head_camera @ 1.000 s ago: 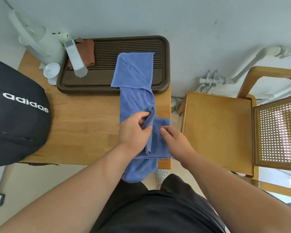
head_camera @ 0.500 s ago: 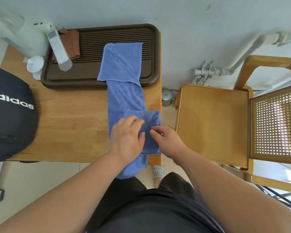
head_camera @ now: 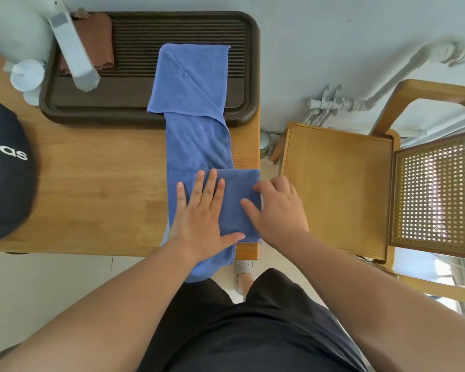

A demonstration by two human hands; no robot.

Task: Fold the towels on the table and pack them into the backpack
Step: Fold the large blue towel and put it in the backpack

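A long blue towel (head_camera: pixel 196 135) lies lengthwise across the wooden table (head_camera: pixel 91 189), its far end resting on a dark tray and its near end hanging over the front edge. A smaller folded blue towel (head_camera: pixel 236 194) sits on top of it near the table's right corner. My left hand (head_camera: pixel 202 218) lies flat with fingers spread on the folded piece's left side. My right hand (head_camera: pixel 279 208) rests on its right edge, fingertips touching the cloth. The black backpack (head_camera: pixel 3 170) with white lettering is at the left edge.
A dark ribbed tray (head_camera: pixel 145 108) at the table's back holds a brown cloth (head_camera: pixel 97 41) and a grey bar-shaped object (head_camera: pixel 73 52). White appliances stand at the back left. A wooden chair (head_camera: pixel 336 189) stands close on the right.
My left hand let go of the pinched fold and flattened out on the folded towel. My right hand shifted to its right edge. The folded piece now lies flat.
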